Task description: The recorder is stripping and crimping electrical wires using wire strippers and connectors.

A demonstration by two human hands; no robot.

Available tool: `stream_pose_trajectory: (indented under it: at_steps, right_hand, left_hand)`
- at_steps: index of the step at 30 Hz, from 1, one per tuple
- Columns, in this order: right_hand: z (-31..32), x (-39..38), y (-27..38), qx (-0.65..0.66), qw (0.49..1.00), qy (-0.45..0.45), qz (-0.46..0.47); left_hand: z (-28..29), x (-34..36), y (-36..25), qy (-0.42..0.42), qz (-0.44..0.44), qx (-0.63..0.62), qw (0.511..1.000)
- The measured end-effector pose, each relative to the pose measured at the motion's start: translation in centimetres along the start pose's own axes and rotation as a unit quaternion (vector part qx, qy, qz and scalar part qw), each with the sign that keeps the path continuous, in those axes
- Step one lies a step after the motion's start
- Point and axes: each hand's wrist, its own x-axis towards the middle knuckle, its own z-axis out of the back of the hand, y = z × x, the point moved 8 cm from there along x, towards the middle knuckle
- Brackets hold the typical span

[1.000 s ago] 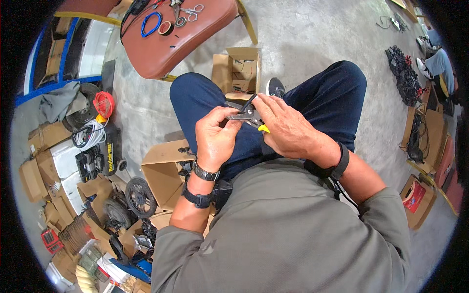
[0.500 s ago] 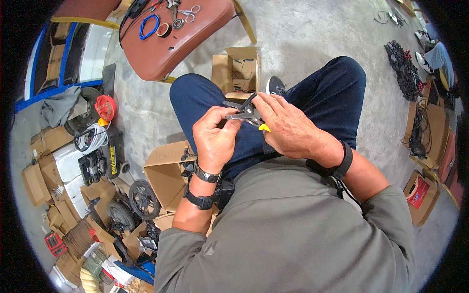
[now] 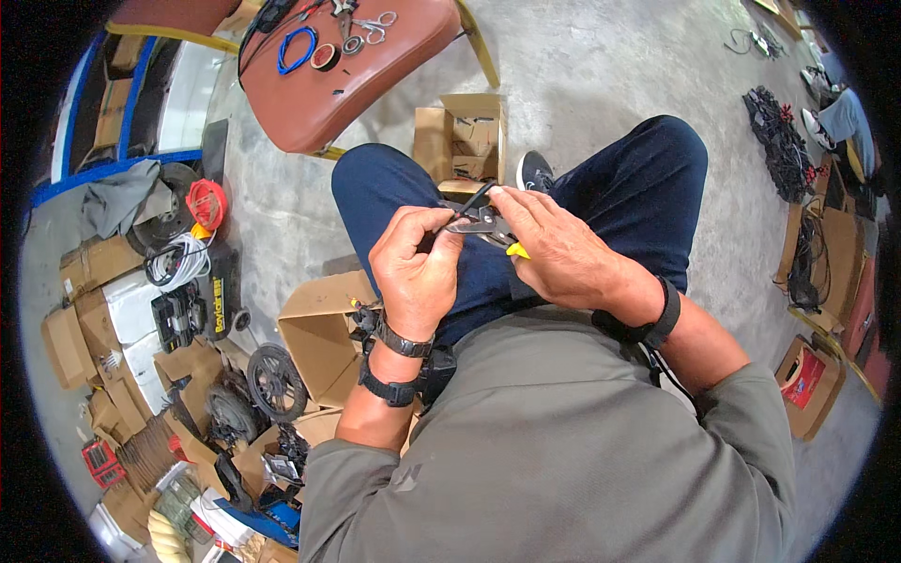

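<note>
My right hand (image 3: 568,242) is closed around wire-stripping pliers (image 3: 486,225), whose yellow handle end (image 3: 517,250) pokes out under the palm. The metal jaws point left, toward my left hand (image 3: 416,267). Between its thumb and bent fingers, my left hand pinches a thin black cable (image 3: 476,201), which runs slantwise along the jaws up to my right fingertips. Whether the jaws bite on the cable cannot be made out. Both hands are close together above my lap, between the knees.
An open cardboard box (image 3: 433,141) with small parts stands beyond my knees. At the far left, a brown chair seat (image 3: 375,80) carries scissors (image 3: 380,26), a blue wire coil (image 3: 297,50) and tape rolls. Cartons and wheels (image 3: 276,382) crowd the left; black cables (image 3: 777,141) lie right.
The black cable now lies more slantwise along the jaws, and the pliers have turned slightly. My left fingers have closed in nearer to the jaws. The whole view has shifted a little.
</note>
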Motion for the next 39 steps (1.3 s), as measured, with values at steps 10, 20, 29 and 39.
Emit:
stream_pose_trajectory:
  at_steps: [10, 20, 29, 39]
  right_hand:
    - [0.4, -0.4, -0.6, -0.007, 0.998, 0.024, -0.052]
    - [0.1, -0.6, -1.3, -0.027, 0.996, 0.045, -0.074]
    - [0.3, -0.5, -1.3, -0.015, 0.997, 0.030, -0.075]
    - [0.0, -0.6, -1.4, -0.007, 0.995, 0.057, -0.086]
  left_hand:
    - [1.1, 0.0, 2.4, -0.030, 0.091, -0.067, 0.993]
    - [0.7, 0.0, 2.6, -0.029, 0.108, -0.078, 0.991]
    - [0.7, -0.2, 3.1, -0.034, 0.146, -0.088, 0.985]
    - [0.4, -0.3, 3.5, -0.019, 0.172, -0.089, 0.981]
